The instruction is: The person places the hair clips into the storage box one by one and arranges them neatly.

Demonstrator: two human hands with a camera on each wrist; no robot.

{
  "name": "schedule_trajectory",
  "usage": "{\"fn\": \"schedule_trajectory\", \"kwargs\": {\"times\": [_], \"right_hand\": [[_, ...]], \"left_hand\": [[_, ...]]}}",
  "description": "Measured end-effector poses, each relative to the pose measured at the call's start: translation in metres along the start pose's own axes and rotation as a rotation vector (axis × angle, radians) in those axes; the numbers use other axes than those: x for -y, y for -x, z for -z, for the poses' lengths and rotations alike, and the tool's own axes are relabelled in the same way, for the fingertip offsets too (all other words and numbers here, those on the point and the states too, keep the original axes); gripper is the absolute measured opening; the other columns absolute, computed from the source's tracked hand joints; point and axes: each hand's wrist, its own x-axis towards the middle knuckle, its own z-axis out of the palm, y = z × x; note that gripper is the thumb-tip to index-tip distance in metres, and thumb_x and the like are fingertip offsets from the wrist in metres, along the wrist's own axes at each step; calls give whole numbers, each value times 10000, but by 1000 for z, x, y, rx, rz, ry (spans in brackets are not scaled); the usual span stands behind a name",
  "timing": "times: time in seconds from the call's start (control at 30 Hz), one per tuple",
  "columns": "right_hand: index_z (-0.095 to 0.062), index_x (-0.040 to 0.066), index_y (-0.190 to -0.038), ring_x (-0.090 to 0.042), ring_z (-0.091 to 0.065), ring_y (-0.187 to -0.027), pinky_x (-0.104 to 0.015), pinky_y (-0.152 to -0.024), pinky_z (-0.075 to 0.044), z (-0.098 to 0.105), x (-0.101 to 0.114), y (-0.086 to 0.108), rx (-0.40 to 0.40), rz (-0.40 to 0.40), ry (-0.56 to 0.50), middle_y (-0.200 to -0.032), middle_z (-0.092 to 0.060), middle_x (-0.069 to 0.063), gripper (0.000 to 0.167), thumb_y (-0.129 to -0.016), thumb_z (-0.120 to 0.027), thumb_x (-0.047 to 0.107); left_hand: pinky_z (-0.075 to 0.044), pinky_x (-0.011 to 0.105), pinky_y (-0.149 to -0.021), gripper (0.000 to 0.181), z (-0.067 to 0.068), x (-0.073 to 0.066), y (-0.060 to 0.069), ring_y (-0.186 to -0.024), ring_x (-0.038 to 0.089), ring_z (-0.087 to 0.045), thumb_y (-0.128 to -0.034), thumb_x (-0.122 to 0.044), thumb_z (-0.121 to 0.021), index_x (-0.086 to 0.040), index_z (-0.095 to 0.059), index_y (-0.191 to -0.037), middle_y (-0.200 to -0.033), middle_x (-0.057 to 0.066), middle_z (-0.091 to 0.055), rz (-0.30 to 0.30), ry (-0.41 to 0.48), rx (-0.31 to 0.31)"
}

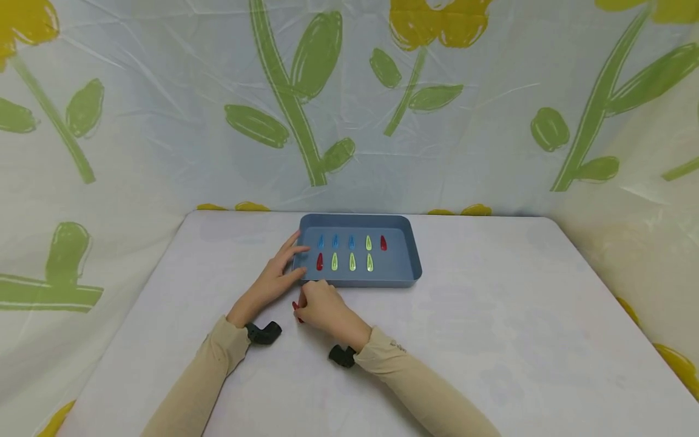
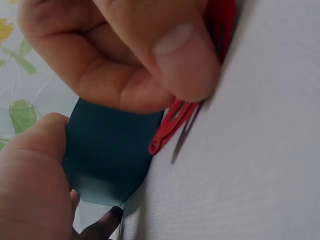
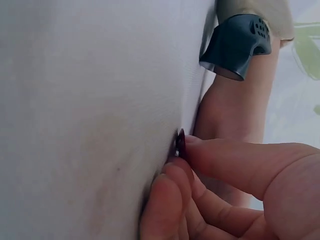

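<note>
A red snap hair clip (image 2: 172,122) is pinched between the thumb and fingers of my right hand (image 1: 326,308), down at the tabletop just in front of the tray. The clip's narrow end pokes out below the thumb in the left wrist view. In the right wrist view only a dark bit of the clip (image 3: 181,142) shows. My left hand (image 1: 273,278) lies at the left side of the blue-grey tray (image 1: 395,267), its fingers spread over the rim. Two rows of clips lie in the tray: blue clips (image 1: 335,241), yellow-green clips (image 1: 352,262) and red clips (image 1: 319,261).
Both wrists carry a black camera mount, the left mount (image 1: 264,333) and the right mount (image 1: 342,356). A white cloth covers the table (image 1: 491,315). Behind it hangs a curtain (image 1: 191,121) printed with flowers.
</note>
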Motion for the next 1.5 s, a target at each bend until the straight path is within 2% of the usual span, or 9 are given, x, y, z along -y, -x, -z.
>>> {"fn": "schedule_trajectory", "kwargs": {"times": [0.17,0.3,0.53,0.93,1.17,1.3,1.5], "right_hand": [[-696,128,-641,-78,-526,-552,-224,-549,-426,0,-6,1,13,34,-74,-589,-595,79,186,-795,-780,69],[-654,138,-620,-69,-497,-507,-206,-498,-402,0,-9,1,19,57,-125,-560,-568,81,216,-780,-777,59],[-589,117,-627,-77,-500,-433,-200,-440,-389,5,-11,4,53,70,-270,-506,-570,55,250,-821,-739,68],[-624,99,-632,-66,-511,-452,-193,-458,-402,12,-13,2,91,102,-352,-517,-580,52,227,-806,-734,4],[-627,107,-650,-80,-504,-457,-207,-460,-396,19,-14,1,66,122,-369,-530,-562,38,209,-795,-743,12],[-639,115,-646,-75,-491,-463,-208,-469,-395,22,-13,1,62,122,-357,-534,-552,46,210,-794,-755,22],[-652,123,-627,-66,-506,-502,-203,-482,-409,23,-12,2,59,131,-318,-552,-574,68,216,-773,-795,54]], "left_hand": [[-303,583,-1113,450,1,-1,0,-1482,408,-155,-954,5,-592,88,-484,-1383,-1624,234,-133,-10,9,2],[-310,572,-1114,450,1,-1,0,-1484,404,-152,-959,3,-589,88,-480,-1387,-1626,232,-127,-12,10,7],[-316,577,-1107,448,0,-2,1,-1478,417,-163,-956,9,-587,92,-480,-1383,-1624,240,-127,-12,7,6],[-312,584,-1107,451,1,-2,0,-1479,417,-158,-956,10,-587,88,-478,-1387,-1624,241,-125,-14,0,11],[-315,582,-1104,448,1,-4,1,-1476,427,-159,-951,18,-586,93,-482,-1380,-1617,255,-135,-30,-3,6],[-309,589,-1105,448,0,2,0,-1477,426,-158,-947,17,-589,94,-483,-1375,-1615,258,-138,-38,-3,-1],[-302,592,-1109,463,-6,31,-4,-1497,347,-147,-947,-10,-598,23,-496,-1397,-1643,167,-131,-40,-13,-23]]}}
